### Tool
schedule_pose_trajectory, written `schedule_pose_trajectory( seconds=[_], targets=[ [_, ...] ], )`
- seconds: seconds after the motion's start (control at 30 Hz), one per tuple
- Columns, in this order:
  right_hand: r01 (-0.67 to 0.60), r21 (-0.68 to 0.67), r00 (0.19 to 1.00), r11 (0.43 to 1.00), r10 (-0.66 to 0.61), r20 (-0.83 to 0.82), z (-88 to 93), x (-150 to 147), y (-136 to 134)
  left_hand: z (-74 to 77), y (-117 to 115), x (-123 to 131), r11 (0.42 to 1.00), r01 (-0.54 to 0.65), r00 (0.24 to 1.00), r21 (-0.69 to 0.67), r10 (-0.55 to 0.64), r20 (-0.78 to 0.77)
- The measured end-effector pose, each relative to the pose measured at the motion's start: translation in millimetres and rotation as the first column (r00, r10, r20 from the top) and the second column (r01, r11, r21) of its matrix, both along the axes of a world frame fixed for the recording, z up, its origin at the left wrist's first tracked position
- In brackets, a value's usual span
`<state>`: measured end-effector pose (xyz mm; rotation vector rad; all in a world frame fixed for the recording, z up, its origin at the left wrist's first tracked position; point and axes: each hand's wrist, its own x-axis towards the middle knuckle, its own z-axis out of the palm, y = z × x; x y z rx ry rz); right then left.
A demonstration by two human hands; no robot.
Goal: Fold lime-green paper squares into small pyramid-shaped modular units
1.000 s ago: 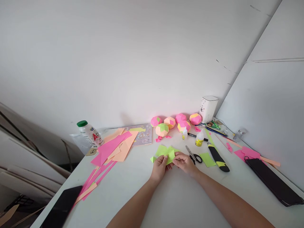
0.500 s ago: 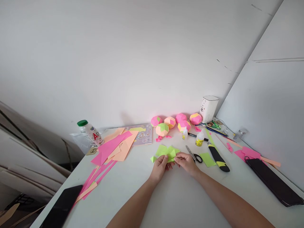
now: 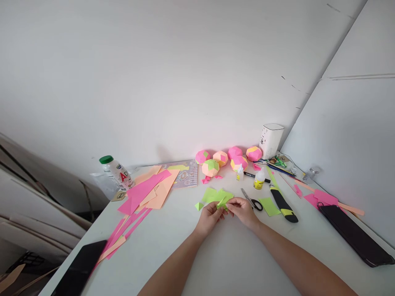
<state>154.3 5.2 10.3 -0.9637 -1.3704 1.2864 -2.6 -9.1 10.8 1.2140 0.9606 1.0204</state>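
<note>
Between my two hands is a piece of folded green paper (image 3: 222, 202), partly hidden by the fingers. My left hand (image 3: 210, 217) pinches its left side with thumb and fingers. From the right, my right hand (image 3: 242, 210) grips the same paper with its fingertips. More green paper pieces (image 3: 210, 194) lie on the table just beyond the hands, and a small folded green piece (image 3: 199, 206) sits left of them. Scissors (image 3: 252, 200) with black handles rest just right of my right hand, near a green paper square (image 3: 269, 206).
Several faceted paper balls (image 3: 210, 167) line the wall. Glue bottles (image 3: 259, 180), a utility knife (image 3: 284, 204) and a dark case (image 3: 356, 234) are on the right. Pink and orange sheets (image 3: 148, 189), a white bottle (image 3: 115, 172) and a black phone-like slab (image 3: 80, 267) are on the left.
The folded green paper between my fingers has turned and now shows a narrower, tilted shape. My left fingers have curled and shifted slightly right, closer to my right hand.
</note>
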Motion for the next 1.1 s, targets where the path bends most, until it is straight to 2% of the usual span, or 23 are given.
schedule_pose_trajectory(
  seconds=[0.33,1.1],
  targets=[
    [0.031,-0.016,1.0,0.999,-0.031,0.004,-2.8,0.2,1.3,-0.1,0.6,0.9,1.0,-0.001,1.0,0.006,0.001,-0.015],
    [0.017,-0.027,0.999,0.999,-0.018,-0.041,-5.3,-0.6,1.9,-0.6,1.6,2.1,1.0,0.004,1.0,0.007,-0.004,-0.019]
  ],
)
